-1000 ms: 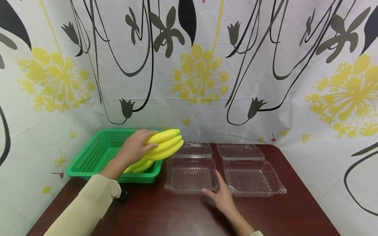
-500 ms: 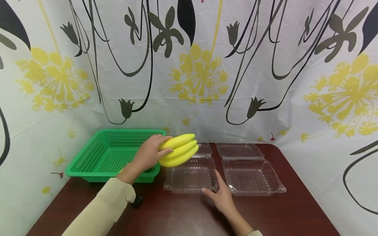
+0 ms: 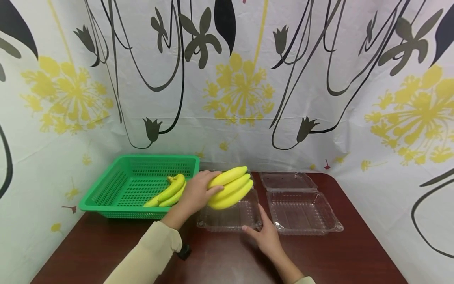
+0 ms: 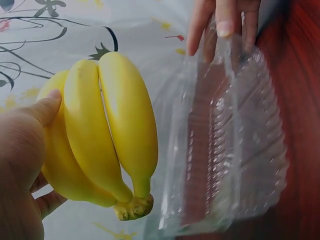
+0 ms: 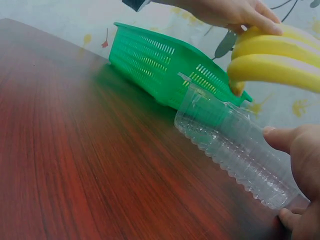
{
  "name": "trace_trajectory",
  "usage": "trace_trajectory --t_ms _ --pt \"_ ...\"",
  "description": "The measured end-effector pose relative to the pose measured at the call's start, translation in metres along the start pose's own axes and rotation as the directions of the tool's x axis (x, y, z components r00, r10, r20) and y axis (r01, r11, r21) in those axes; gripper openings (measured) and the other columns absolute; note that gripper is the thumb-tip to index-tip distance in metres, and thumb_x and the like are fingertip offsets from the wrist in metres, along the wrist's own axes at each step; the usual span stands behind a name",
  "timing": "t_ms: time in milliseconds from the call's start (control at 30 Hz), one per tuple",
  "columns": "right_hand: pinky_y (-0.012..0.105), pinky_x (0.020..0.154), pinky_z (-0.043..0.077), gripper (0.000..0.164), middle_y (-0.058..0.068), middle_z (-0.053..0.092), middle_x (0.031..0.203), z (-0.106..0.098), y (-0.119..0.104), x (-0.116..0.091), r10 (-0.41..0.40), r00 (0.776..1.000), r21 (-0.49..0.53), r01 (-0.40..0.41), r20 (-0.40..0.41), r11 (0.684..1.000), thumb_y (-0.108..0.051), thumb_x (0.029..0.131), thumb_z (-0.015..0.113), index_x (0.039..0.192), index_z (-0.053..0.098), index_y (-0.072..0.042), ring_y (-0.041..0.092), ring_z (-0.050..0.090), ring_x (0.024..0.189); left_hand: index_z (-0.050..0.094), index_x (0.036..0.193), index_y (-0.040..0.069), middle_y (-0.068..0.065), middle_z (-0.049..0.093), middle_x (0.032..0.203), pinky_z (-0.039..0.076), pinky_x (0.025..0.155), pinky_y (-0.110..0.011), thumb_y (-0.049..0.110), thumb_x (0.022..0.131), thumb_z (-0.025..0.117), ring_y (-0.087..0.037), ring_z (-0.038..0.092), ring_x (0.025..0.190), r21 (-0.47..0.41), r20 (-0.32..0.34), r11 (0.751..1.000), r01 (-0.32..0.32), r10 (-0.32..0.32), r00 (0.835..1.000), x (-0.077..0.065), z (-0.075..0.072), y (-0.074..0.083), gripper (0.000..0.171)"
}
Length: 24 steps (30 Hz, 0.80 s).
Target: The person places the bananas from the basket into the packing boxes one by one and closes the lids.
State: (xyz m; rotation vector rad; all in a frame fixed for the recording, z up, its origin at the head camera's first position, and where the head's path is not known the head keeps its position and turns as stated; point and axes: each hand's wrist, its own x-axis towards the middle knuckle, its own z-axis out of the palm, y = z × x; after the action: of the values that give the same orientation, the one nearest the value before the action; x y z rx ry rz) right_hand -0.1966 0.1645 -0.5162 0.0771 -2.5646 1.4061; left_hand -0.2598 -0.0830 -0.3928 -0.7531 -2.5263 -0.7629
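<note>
I have a bunch of yellow bananas (image 3: 232, 187) in my left hand (image 3: 198, 191), thumb across the front and fingers behind, and they hang raised over the worktop (image 3: 220, 260), covering the back left part of the left box (image 3: 237, 217) in the head view. From my left hand that clear box lies lower and to the right, below the bananas and, as far as I can judge, not touching them. My right hand (image 3: 264, 232) is the one in contact with it, set wide around its near right corner to hold it, thumb at the front and fingers along the right side. The bunch juts to the right of my left hand, its long axis slanting from near left to far right, askew to the front edge of the box. The tips (image 3: 245, 169) point right and away from me, while the crown (image 4: 134, 207) sits at the left end, towards the green basket (image 3: 159, 157), where a second bunch (image 3: 173, 193) lies. The right box (image 3: 303, 213) stands just beside, apart from the bananas.
</note>
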Motion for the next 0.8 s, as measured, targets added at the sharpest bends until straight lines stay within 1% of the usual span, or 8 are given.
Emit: trace_trajectory --t_ms 133,300,400,500,633,800 --pt "0.054 0.099 0.041 0.097 0.020 0.039 0.148 -0.001 -0.001 -0.001 0.008 1.000 0.008 -0.008 0.002 1.000 -0.033 0.077 0.083 0.153 0.029 -0.007 0.040 0.042 0.130 0.061 0.132 0.016 0.001 0.064 0.106 0.046 0.070 -0.034 0.044 0.091 0.065 -0.017 0.055 0.088 0.031 0.039 0.999 0.042 -0.043 0.998 -0.002 0.014 0.004 0.050" --pt "0.056 0.101 0.038 0.096 0.021 0.040 0.148 0.000 -0.002 -0.001 -0.008 1.000 0.010 0.008 -0.002 1.000 -0.033 0.076 0.084 0.152 0.030 -0.007 0.042 0.041 0.130 0.060 0.133 0.019 0.004 0.062 0.102 0.044 0.066 -0.030 0.045 0.093 0.063 -0.013 0.051 0.082 0.060 0.091 0.994 0.096 -0.101 0.991 -0.008 0.032 0.003 0.048" --pt "0.057 0.102 0.036 0.096 0.020 0.039 0.149 0.000 -0.003 -0.001 -0.004 1.000 0.011 0.004 0.005 1.000 -0.033 0.077 0.083 0.153 0.030 -0.007 0.041 0.040 0.132 0.061 0.131 0.018 0.003 0.063 0.104 0.046 0.070 -0.032 0.043 0.093 0.064 -0.014 0.053 0.085 0.053 0.111 0.993 0.101 -0.107 0.988 -0.012 0.039 0.001 0.046" --pt "0.057 0.103 0.035 0.096 0.019 0.037 0.150 -0.001 -0.003 -0.001 0.008 1.000 0.010 -0.008 0.011 1.000 -0.033 0.077 0.083 0.153 0.029 -0.008 0.041 0.039 0.133 0.062 0.131 0.018 0.001 0.065 0.110 0.049 0.080 -0.037 0.042 0.092 0.065 -0.019 0.058 0.094 0.051 0.131 0.994 0.096 -0.102 0.986 -0.014 0.045 -0.001 0.046" --pt "0.055 0.102 0.038 0.097 0.019 0.037 0.150 -0.001 -0.003 -0.001 0.012 1.000 0.002 -0.012 0.014 1.000 -0.036 0.078 0.082 0.153 0.028 -0.008 0.041 0.040 0.131 0.061 0.132 0.019 -0.001 0.064 0.118 0.047 0.091 -0.042 0.042 0.092 0.065 -0.024 0.059 0.106 0.076 0.153 0.993 0.091 -0.101 0.983 -0.016 0.053 -0.005 0.047" --pt "0.052 0.098 0.042 0.098 0.018 0.037 0.150 -0.002 -0.002 -0.001 0.020 1.000 0.007 -0.020 0.013 1.000 -0.037 0.077 0.083 0.153 0.028 -0.008 0.040 0.041 0.131 0.061 0.132 0.019 -0.001 0.064 0.116 0.047 0.090 -0.042 0.043 0.091 0.065 -0.024 0.058 0.105 0.113 0.152 0.990 0.083 -0.100 0.983 -0.017 0.062 -0.006 0.048"
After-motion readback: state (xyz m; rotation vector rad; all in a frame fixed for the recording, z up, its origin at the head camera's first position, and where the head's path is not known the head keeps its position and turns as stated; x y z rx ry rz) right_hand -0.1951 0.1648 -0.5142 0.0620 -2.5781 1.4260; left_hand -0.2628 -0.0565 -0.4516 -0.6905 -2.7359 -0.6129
